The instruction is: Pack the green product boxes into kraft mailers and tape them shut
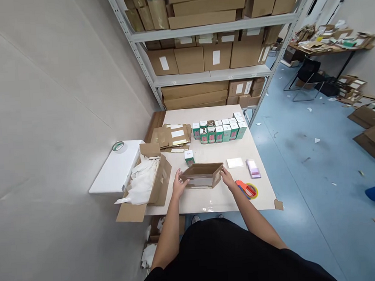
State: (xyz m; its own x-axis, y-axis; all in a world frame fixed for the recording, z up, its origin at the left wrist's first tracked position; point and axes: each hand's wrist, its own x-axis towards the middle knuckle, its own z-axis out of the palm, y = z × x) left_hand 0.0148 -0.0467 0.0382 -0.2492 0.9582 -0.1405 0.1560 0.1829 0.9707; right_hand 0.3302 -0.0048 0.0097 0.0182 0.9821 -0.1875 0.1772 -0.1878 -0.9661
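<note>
Between my two hands an unfolded brown cardboard box (pixel 217 176) stands low over the front of the white table (pixel 195 204), its open interior showing. My left hand (pixel 179 184) grips its left end, thumb toward me. At the opposite end, the fingers of my right hand (pixel 227 178) close on the right edge. Just behind the cardboard box is a single small green-and-white box (pixel 189 158). To the right of my right hand lie a red tape dispenser (pixel 246 188) with a yellow tape roll, a stack of white labels (pixel 235 163) and some purple-and-white cards (pixel 253 169).
Several green-and-white boxes (pixel 219 134) line the table's back, beside flattened cartons (pixel 172 137). At left, an open carton (pixel 161 183) holds white paper; a green tape roll (pixel 117 146) rests on a white surface. Shelving (pixel 212 29) with cartons rises behind. Scraps litter the blue floor.
</note>
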